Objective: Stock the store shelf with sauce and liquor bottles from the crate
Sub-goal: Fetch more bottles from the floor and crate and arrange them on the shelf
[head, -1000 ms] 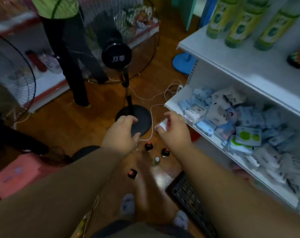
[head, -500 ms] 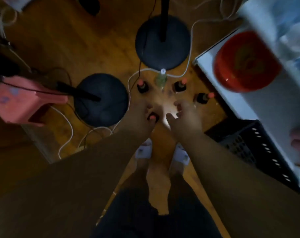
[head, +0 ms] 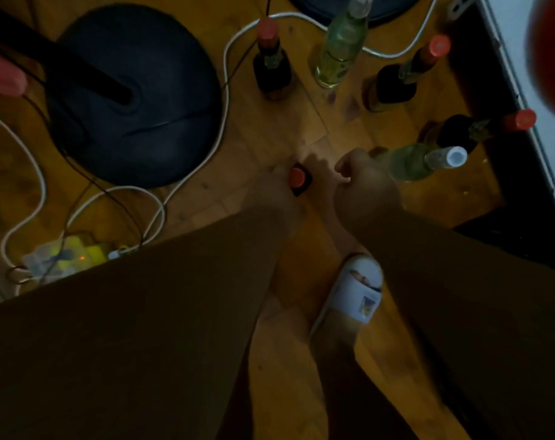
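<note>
Well, left hand [head: 277, 188] grips a red-capped dark sauce bottle [head: 298, 179], right hand [head: 363, 185] a clear white-capped liquor bottle [head: 419, 160]; four more await on the wooden floor [head: 206, 198].

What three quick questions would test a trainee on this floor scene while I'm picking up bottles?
1. True or false: the right hand grips a red-capped bottle.
2. The dark bottle at the left hand has a cap that is: A red, B white, C green.
3. How many bottles in view share that cap colour?
Key: 1 false, it grips the white-capped clear bottle. 2 A. 3 four, counting three other red-capped bottles.
</note>
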